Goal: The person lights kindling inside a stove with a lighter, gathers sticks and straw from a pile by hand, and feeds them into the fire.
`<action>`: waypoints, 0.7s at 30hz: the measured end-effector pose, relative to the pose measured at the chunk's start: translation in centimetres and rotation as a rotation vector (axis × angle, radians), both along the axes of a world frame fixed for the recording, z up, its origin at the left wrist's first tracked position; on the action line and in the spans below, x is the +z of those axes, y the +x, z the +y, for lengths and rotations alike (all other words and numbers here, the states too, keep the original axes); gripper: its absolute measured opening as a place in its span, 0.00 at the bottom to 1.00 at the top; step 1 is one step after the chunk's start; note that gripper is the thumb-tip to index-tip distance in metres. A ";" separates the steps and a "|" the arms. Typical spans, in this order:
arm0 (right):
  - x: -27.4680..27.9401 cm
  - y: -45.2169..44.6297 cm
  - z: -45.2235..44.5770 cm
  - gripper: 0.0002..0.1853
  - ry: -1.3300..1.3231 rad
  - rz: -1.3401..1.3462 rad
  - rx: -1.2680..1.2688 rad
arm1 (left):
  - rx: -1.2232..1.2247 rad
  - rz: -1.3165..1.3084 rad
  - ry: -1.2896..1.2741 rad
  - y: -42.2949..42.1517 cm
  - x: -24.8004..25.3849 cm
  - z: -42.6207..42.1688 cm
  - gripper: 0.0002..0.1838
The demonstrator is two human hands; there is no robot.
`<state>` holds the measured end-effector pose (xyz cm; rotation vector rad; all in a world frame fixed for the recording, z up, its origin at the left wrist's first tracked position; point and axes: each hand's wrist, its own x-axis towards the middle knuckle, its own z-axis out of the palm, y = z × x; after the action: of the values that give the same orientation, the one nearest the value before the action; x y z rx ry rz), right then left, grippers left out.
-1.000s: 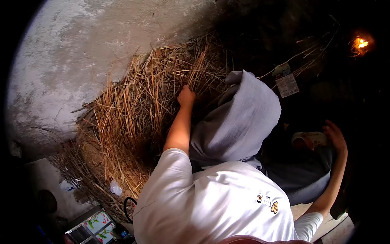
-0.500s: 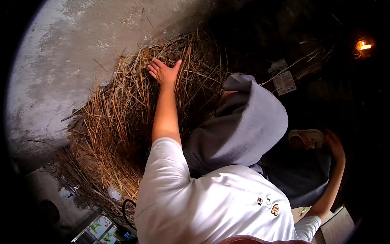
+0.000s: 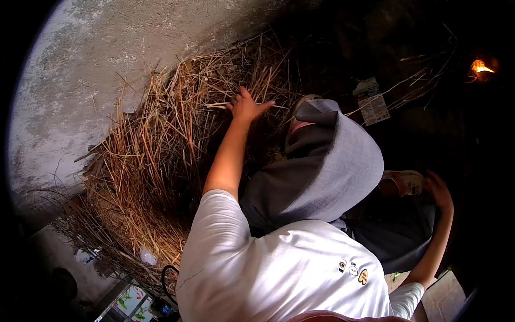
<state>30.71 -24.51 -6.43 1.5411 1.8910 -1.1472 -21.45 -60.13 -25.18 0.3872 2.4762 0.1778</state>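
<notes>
My left hand (image 3: pixel 247 106) reaches over a heap of dry straw and stalks (image 3: pixel 161 123), its thumb and fingers spread. A pale stalk (image 3: pixel 215 105) crosses beneath it; I cannot tell whether the palm touches it. Down on the right, my right hand (image 3: pixel 439 191) lies with outstretched fingers beside my bent leg in dark trousers (image 3: pixel 397 236), close to a light shoe (image 3: pixel 410 183). Shadow covers part of that hand, and I see nothing in it.
A small fire (image 3: pixel 482 66) burns at the far right. Printed paper (image 3: pixel 374 109) and long thin stalks (image 3: pixel 413 96) lie between it and my grey-trousered knee (image 3: pixel 343 155). A rough wall (image 3: pixel 80 91) borders the heap. Thin twigs (image 3: pixel 80 225) and a white plastic scrap (image 3: pixel 147 255) lie lower left.
My left hand has moved right and slightly nearer over the straw, toward my knee. A pale stalk now shows under it. My right hand has barely moved. The flame has changed shape.
</notes>
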 end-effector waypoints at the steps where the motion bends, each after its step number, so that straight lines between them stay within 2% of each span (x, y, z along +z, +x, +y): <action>1: 0.1 0.0 -0.1 0.26 0.005 0.001 -0.001 | -0.031 0.032 -0.101 0.5 -0.8 -0.2 0.71; 2: -0.1 0.2 0.1 0.26 0.006 0.002 -0.002 | -0.062 0.066 -0.202 1.0 -1.5 -0.5 0.72; 3: -0.4 0.5 0.4 0.26 0.043 -0.011 0.054 | -0.063 0.068 -0.199 1.5 -2.3 -0.9 0.72; 5: -0.3 0.7 0.5 0.26 0.086 -0.026 0.103 | -0.204 0.073 -0.403 2.5 -3.4 -1.1 0.72; 7: 0.3 0.2 0.1 0.25 0.003 0.023 0.068 | -0.199 0.029 -0.367 3.2 -3.4 -0.5 0.73; 9: 0.8 -1.0 -0.8 0.24 -0.016 0.044 0.039 | -0.187 0.069 -0.441 3.9 -3.8 -0.3 0.67; 10: 1.0 -1.3 -1.0 0.24 -0.036 0.068 0.016 | -0.187 0.068 -0.439 3.8 -6.1 -0.9 0.67; 12: -0.9 0.7 0.3 0.23 0.007 0.084 0.075 | -0.224 0.324 -0.514 3.1 -12.1 -2.0 0.59; 13: -1.0 1.0 0.6 0.23 0.046 0.096 0.134 | -0.226 0.326 -0.505 3.0 -10.3 -1.5 0.59; 15: -0.6 0.4 0.2 0.23 0.085 0.043 0.185 | -0.318 0.174 -0.586 3.1 -6.9 -0.8 0.48; 16: -0.2 -0.3 -0.3 0.22 0.110 -0.010 0.242 | -0.351 0.251 -0.605 3.4 -7.1 -0.8 0.46; 20: 0.6 -2.0 -1.6 0.22 0.132 -0.016 0.208 | -0.364 0.350 -0.633 3.7 -9.0 -1.2 0.41; 21: 1.1 -2.5 -2.1 0.22 0.094 -0.006 0.164 | -0.392 0.395 -0.649 4.2 -8.9 -1.5 0.37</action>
<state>28.23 -26.64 -5.31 1.4043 2.0511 -0.9943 -17.26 -61.58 -34.11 0.6487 2.5856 -0.9150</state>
